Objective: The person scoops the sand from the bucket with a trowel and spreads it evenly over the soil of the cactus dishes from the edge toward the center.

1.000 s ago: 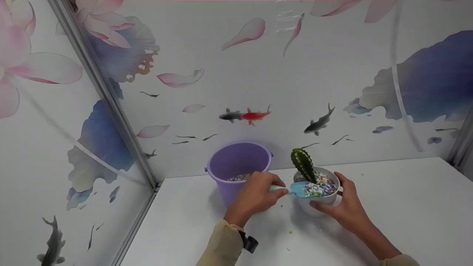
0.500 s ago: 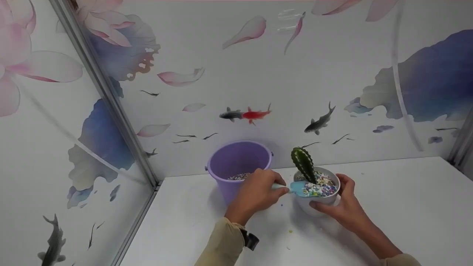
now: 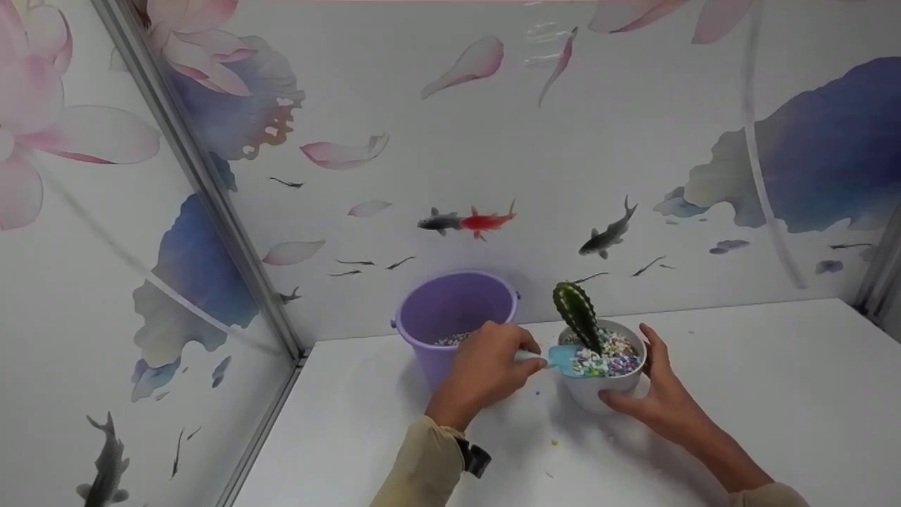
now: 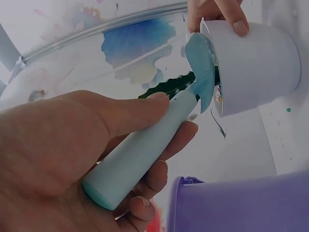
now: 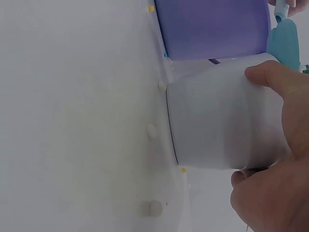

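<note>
My left hand (image 3: 486, 366) grips the pale handle of a small toy shovel (image 4: 140, 150). Its blue blade (image 3: 562, 359) lies at the left rim of a white flower pot (image 3: 605, 391), tilted over the pebbles. Multicoloured pebbles (image 3: 616, 359) fill the pot's top, and a green cactus (image 3: 577, 313) leans left out of them. My right hand (image 3: 662, 401) holds the pot from the right, thumb low on its front and fingers by the far side. In the right wrist view, the thumb presses on the white pot (image 5: 212, 116); most of the other fingers are hidden.
Behind my left hand stands a purple bucket (image 3: 429, 338) with small pebbles (image 3: 450, 339) inside. A few stray pebbles lie on the white table (image 3: 760, 394). A printed wall panel (image 3: 535, 155) closes off the back, another the left side.
The shovel blade has shifted slightly left at the pot's rim. My right thumb has slid a little right along the pot, and its fingers have straightened somewhat. The bucket stays put.
</note>
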Motion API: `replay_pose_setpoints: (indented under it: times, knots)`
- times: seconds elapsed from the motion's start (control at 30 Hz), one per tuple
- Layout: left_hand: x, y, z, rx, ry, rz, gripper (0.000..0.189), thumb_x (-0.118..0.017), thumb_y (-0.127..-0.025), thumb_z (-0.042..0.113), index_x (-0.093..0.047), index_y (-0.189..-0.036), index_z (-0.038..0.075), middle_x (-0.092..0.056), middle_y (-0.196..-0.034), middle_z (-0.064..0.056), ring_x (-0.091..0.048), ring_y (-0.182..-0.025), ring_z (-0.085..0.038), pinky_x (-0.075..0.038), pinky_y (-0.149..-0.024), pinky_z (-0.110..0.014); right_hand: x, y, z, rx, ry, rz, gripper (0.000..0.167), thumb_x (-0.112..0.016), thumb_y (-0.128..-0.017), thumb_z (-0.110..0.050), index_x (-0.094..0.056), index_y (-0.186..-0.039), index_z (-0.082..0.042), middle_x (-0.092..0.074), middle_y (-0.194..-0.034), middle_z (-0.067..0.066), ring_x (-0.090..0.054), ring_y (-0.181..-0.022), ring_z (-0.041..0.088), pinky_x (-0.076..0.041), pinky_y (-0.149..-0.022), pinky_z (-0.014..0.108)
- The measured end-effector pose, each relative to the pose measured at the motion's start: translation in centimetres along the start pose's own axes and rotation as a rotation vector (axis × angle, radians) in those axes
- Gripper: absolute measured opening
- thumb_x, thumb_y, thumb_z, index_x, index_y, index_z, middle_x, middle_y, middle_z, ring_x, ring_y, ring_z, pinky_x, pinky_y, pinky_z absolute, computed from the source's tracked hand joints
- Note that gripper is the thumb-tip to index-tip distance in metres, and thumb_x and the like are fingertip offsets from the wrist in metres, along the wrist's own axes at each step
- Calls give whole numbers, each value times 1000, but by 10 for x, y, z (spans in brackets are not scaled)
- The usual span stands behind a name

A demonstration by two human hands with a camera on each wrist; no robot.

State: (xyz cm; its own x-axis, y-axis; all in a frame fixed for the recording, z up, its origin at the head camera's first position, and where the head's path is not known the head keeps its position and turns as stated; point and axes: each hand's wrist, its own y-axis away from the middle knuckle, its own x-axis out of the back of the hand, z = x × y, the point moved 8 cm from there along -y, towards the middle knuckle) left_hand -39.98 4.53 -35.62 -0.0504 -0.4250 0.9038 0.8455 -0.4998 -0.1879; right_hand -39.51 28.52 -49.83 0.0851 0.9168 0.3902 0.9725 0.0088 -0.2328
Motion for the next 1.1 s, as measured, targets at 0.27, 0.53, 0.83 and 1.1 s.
replay_pose_setpoints:
  times: [0.27,0.53,0.83,1.1]
  knots:
    - [0,0,-3,-11,-34,17,20,-83,-98,33,-86,-113,20,-82,-109,11,-74,-98,-6,-61,-90,-28,-8,4,-7,-60,97,95,147,-99,-79,-38,11,-172,-8,-13,-176,33,-21,-161,55,-23,-126,76]
    - [2,2,-3,-32,-94,39,22,-82,-99,34,-86,-114,19,-83,-111,7,-76,-100,-9,-62,-90,-29,-13,4,-5,-91,143,98,150,-98,-79,-44,14,-172,-10,-9,-175,32,-18,-162,54,-21,-127,75]
    - [3,2,-2,-3,-71,12,23,-81,-99,34,-86,-116,20,-83,-114,9,-76,-105,-10,-61,-96,-32,-8,0,9,-77,17,-41,138,-90,-90,-37,18,-172,-15,-5,-180,29,-14,-163,57,-15,-123,82]
    - [4,-1,1,-2,-68,-17,21,-82,-98,34,-86,-115,21,-82,-109,11,-74,-99,-7,-61,-95,-30,-6,-1,8,-54,-2,-23,132,-92,-89,-32,8,-173,-12,-19,-177,30,-26,-161,55,-22,-125,78]
